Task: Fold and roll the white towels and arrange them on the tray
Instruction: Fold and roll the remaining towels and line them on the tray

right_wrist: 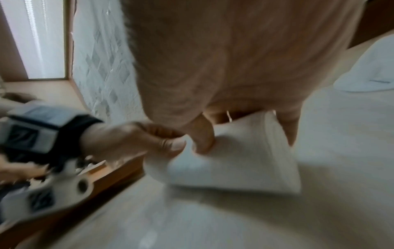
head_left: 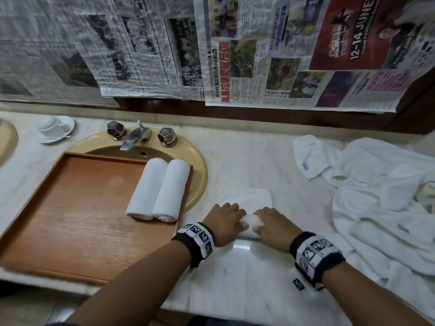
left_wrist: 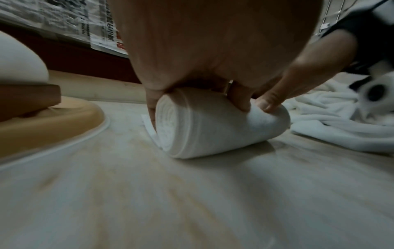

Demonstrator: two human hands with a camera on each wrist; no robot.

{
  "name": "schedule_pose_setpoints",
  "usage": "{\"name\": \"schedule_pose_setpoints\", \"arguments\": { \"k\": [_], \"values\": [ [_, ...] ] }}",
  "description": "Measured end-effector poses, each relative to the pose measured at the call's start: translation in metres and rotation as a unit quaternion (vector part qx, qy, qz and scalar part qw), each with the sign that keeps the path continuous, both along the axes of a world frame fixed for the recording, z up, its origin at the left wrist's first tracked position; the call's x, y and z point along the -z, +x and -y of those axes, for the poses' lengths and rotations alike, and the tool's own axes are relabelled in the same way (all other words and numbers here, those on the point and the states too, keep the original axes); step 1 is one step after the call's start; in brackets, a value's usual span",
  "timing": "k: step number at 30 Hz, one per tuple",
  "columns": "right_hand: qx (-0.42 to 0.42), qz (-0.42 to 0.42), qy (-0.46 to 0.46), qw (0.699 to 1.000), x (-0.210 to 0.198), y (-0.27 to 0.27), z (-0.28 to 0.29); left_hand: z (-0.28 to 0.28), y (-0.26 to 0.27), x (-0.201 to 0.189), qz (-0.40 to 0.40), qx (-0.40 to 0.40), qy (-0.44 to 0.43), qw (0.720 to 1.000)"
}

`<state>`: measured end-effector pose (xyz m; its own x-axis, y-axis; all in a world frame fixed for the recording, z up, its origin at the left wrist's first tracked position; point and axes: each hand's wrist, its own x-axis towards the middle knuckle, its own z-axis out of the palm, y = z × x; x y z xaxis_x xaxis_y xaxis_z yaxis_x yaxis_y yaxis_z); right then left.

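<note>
A folded white towel (head_left: pixel 247 198) lies on the marble counter, its near end wound into a roll (left_wrist: pixel 213 131). My left hand (head_left: pixel 227 222) and right hand (head_left: pixel 273 223) sit side by side on the roll, fingers curled over its top and thumbs tucked against its near side. The left wrist view shows the spiral end of the roll under my left fingers (left_wrist: pixel 241 99). In the right wrist view my right thumb (right_wrist: pixel 202 138) presses into the towel (right_wrist: pixel 245 156). Two rolled white towels (head_left: pixel 159 190) lie side by side at the right edge of the wooden tray (head_left: pixel 70 208).
The tray rests over a beige sink (head_left: pixel 200 170) with a chrome tap (head_left: pixel 135 136). A heap of loose white towels (head_left: pixel 381 198) covers the counter's right side. A cup on a saucer (head_left: pixel 55 128) stands at the far left. Newspaper sheets (head_left: pixel 211 48) hang on the wall behind.
</note>
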<state>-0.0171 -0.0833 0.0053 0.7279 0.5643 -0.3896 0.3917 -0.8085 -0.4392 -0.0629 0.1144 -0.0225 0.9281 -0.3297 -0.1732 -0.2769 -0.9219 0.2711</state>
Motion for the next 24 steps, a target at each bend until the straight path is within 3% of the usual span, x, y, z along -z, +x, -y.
{"name": "schedule_pose_setpoints", "arguments": {
  "k": [3,5,13,20,24],
  "values": [
    [-0.036,0.226,0.053,0.972,0.010,-0.022,0.003,0.001,0.014,-0.007,0.004,-0.015,0.041,0.999],
    [-0.074,0.275,0.037,0.958,0.020,-0.030,0.005,0.004,0.023,-0.011,0.011,-0.036,0.063,0.997],
    [-0.103,0.181,-0.023,0.978,0.010,0.012,-0.011,0.028,0.003,-0.013,0.154,-0.116,0.078,0.978],
    [-0.105,-0.001,-0.098,0.990,-0.016,0.066,-0.034,0.035,-0.005,0.008,0.113,-0.148,0.035,0.982],
    [0.002,-0.047,0.002,0.999,-0.008,0.080,-0.031,0.023,0.020,0.005,0.090,-0.144,0.007,0.985]
  ]
}}
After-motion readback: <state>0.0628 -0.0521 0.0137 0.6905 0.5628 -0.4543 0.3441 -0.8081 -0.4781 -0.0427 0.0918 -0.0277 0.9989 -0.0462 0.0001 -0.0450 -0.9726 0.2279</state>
